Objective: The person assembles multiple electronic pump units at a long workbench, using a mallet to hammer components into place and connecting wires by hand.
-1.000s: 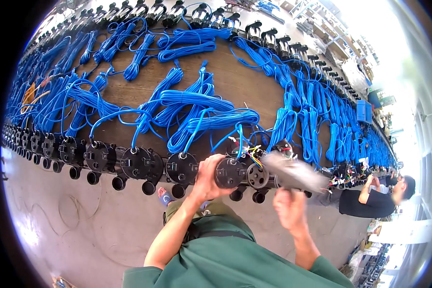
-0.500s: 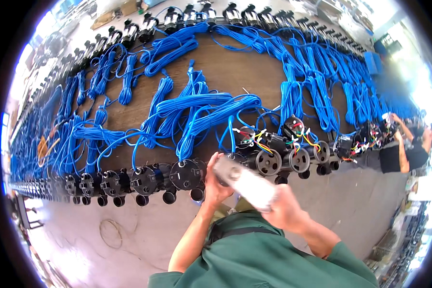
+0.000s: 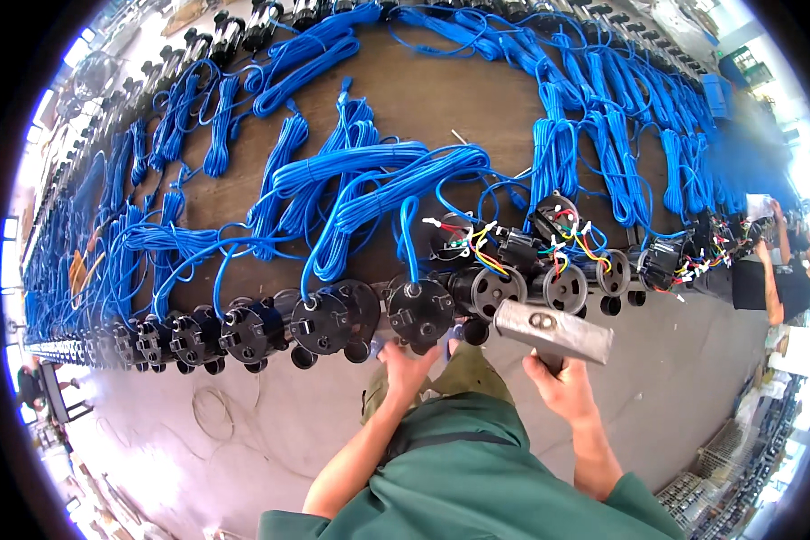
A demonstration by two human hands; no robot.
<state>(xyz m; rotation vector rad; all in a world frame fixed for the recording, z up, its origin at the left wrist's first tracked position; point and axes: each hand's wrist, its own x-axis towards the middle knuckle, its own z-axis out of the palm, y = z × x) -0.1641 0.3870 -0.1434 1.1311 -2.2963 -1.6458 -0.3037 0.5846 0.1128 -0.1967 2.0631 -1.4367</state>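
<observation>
Bright light everywhere, blazing white along the right rim and flaring at the left edge, glare pooling on the lower-left floor [image 3: 243,441], while the desk [image 3: 423,94] sits darker! The hammer [image 3: 567,337] comes through fairly crisp, far-right cables [image 3: 742,157] melt into blue haze, and lines bow toward black fisheye corners

Head cam, facing dn; rt. rim unclear.

Assembly workshop, indicated by black housings [image 3: 421,310] repeated along the near edge of a long table [image 3: 423,99], bundled blue cables [image 3: 351,166] across it, and a co-worker [image 3: 792,288] beside it.
</observation>
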